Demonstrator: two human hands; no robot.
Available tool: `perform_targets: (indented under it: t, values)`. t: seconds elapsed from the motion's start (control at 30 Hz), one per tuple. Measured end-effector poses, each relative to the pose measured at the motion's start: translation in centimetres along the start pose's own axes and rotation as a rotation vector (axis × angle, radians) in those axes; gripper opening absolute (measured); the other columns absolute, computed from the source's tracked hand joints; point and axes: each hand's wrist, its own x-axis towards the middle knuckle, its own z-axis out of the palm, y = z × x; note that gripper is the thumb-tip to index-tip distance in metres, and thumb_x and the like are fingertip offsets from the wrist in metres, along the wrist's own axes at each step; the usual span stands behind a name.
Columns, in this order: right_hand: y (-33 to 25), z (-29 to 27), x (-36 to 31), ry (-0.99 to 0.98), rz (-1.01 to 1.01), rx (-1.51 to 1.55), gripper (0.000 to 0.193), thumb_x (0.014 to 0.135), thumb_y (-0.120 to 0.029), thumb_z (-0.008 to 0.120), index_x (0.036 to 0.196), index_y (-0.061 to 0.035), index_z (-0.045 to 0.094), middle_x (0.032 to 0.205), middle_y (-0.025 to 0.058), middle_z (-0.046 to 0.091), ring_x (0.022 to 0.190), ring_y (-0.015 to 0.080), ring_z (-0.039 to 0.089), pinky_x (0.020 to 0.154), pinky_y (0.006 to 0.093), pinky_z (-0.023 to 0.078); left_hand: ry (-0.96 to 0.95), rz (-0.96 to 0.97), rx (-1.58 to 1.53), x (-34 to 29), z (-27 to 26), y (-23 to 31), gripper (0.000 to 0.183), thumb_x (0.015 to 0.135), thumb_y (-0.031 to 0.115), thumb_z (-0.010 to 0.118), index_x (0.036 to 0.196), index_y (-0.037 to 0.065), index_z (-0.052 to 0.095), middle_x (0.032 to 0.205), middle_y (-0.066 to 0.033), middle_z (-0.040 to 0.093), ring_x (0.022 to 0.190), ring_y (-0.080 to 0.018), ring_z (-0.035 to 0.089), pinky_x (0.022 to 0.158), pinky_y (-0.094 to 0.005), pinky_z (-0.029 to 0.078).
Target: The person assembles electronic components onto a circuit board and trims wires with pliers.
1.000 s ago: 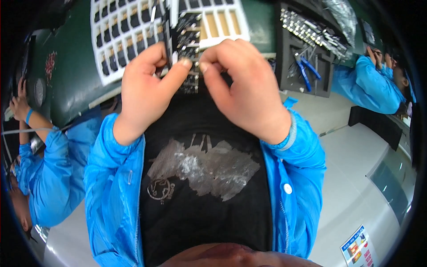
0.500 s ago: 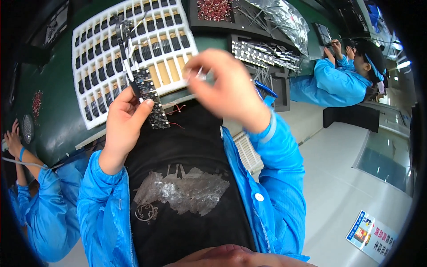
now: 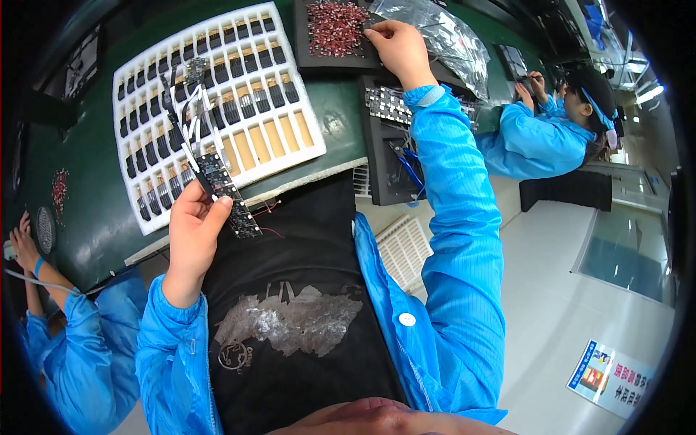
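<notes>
My left hand [image 3: 194, 235] grips a narrow black circuit board [image 3: 241, 219], thumb on top, above the near table edge. Thin red wires [image 3: 267, 206] stick out from its side. White and black flat cables [image 3: 194, 130] run from its far end over the white foam tray [image 3: 291, 161]. At the far right my right hand [image 3: 403, 54] reaches to a black tray [image 3: 322, 62], its fingers closed together beside a heap of small red-and-silver parts [image 3: 335, 29]. What the fingertips pinch, if anything, is too small to tell.
Several black parts [image 3: 246, 105] fill most foam slots. Right of it, a black tray holds circuit boards [image 3: 388, 105] and a blue-handled tool [image 3: 412, 174]. A clear plastic bag [image 3: 453, 36] lies beyond. Co-workers in blue sit at right [image 3: 533, 141] and left [image 3: 90, 341].
My right hand has moved away from the foam tray, up to the heap of red parts. My left hand, still holding the circuit board, appears slightly lower and further left.
</notes>
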Motion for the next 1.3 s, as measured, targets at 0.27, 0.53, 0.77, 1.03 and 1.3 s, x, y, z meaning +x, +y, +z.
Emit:
perform_targets:
  t: [0.27,0.53,0.77,1.03,1.3]
  values:
    - [-0.6,0.8,0.0,0.108,-0.219,-0.216,0.023,0.086,-0.029,0.074,0.090,-0.0064,0.077,0.081,0.0130,0.074,0.078,0.0310,0.072,0.073,0.0395,0.057,-0.003,0.006,-0.015,0.3,0.4,0.3,0.030,0.097,0.000,0.060,0.127,-0.002,0.060,0.114,-0.0051,0.068,0.103,-0.0098,0.062,0.096,-0.0273,0.048]
    - [-0.2,0.6,-0.1,0.114,-0.036,0.080,0.022,0.088,-0.025,0.075,0.094,-0.0041,0.076,0.080,0.0088,0.074,0.072,0.0207,0.070,0.069,0.0333,0.055,-0.009,0.006,-0.034,0.3,0.6,0.3,0.031,0.097,-0.001,0.060,0.128,-0.002,0.059,0.115,-0.0046,0.068,0.104,-0.0091,0.062,0.095,-0.0269,0.047]
    - [-1.6,-0.3,0.3,0.195,-0.035,0.290,0.019,0.091,-0.019,0.075,0.098,-0.0017,0.073,0.076,0.0010,0.069,0.068,0.0087,0.061,0.065,0.0251,0.050,-0.017,0.021,-0.032,0.0,0.5,0.3,0.029,0.097,0.000,0.060,0.126,-0.002,0.060,0.114,-0.0032,0.067,0.103,-0.0084,0.061,0.095,-0.0266,0.047]
    - [-5.2,-2.5,-1.8,0.211,-0.157,0.497,0.014,0.093,-0.013,0.071,0.099,-0.0010,0.070,0.080,0.0030,0.069,0.072,0.0110,0.062,0.067,0.0262,0.050,-0.009,0.099,0.009,-0.5,0.5,1.3,0.029,0.098,0.002,0.060,0.127,-0.001,0.060,0.116,-0.0030,0.066,0.106,-0.0100,0.060,0.098,-0.0282,0.046]
    - [-16.1,-6.6,-12.7,-0.256,-0.583,0.352,0.012,0.082,-0.002,0.075,0.090,-0.0040,0.066,0.085,0.0099,0.062,0.082,0.0294,0.062,0.073,0.0370,0.051,-0.155,0.179,0.251,1.1,1.3,5.2,0.042,0.096,0.011,0.061,0.136,-0.001,0.057,0.133,-0.0075,0.061,0.123,-0.0156,0.054,0.110,-0.0329,0.038]
